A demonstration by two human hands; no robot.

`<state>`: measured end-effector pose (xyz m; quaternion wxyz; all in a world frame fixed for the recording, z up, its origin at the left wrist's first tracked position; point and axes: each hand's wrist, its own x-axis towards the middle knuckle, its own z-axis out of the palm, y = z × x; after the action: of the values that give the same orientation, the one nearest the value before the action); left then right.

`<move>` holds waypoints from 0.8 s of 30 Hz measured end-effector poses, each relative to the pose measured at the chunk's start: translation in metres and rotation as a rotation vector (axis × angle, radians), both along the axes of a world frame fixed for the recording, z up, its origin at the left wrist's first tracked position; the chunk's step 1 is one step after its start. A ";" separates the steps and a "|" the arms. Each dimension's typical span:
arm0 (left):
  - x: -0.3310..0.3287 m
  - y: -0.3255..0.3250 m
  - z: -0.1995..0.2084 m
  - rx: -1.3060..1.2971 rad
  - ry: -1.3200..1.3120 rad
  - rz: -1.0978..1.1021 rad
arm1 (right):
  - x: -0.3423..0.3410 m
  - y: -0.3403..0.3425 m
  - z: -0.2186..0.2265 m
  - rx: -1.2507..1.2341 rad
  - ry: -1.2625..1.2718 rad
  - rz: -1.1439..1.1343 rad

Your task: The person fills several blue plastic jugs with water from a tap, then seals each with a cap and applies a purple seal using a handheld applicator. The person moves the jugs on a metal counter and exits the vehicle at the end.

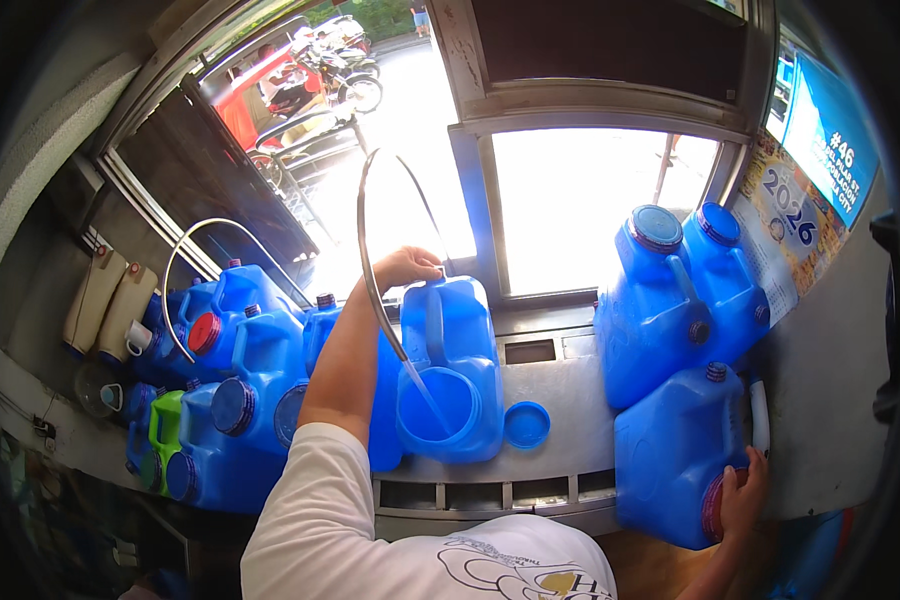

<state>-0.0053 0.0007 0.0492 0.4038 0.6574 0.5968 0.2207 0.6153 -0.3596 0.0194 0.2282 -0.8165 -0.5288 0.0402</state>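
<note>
Blue jug (482, 350), hose (366, 235) dipped in its open mouth, meets my left hand (408, 266) at its far top, grip too hidden to tell; my right hand (745, 497) holds another jug's (665, 440) red cap (712, 510); steel counter (558, 382) below, glaring window (595, 190) beyond

Through the opening at the upper left of the frame show a red vehicle (235, 110) and motorcycles (363, 94). Two beige containers (94, 302) sit at far left, a green jug (167, 425) lower down. At upper right, a calendar (795, 220) shows below a blue sign (832, 125).
</note>
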 end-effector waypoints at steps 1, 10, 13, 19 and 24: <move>-0.008 0.003 -0.006 -0.021 -0.091 -0.029 | 0.001 -0.001 0.001 -0.002 0.005 0.002; 0.015 0.000 0.002 0.081 0.173 0.030 | -0.009 -0.001 0.010 0.077 -0.019 -0.001; -0.003 0.002 -0.009 0.019 -0.074 -0.034 | -0.005 0.000 0.007 0.113 0.000 0.040; 0.003 0.006 -0.013 0.074 -0.025 -0.073 | -0.004 -0.005 0.005 0.130 0.015 0.028; 0.005 0.013 -0.021 0.124 0.048 -0.021 | -0.004 -0.004 0.004 0.119 0.000 0.011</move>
<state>0.0001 0.0137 0.0281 0.3501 0.6924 0.5845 0.2373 0.6112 -0.3637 0.0233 0.2761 -0.7986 -0.5346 0.0098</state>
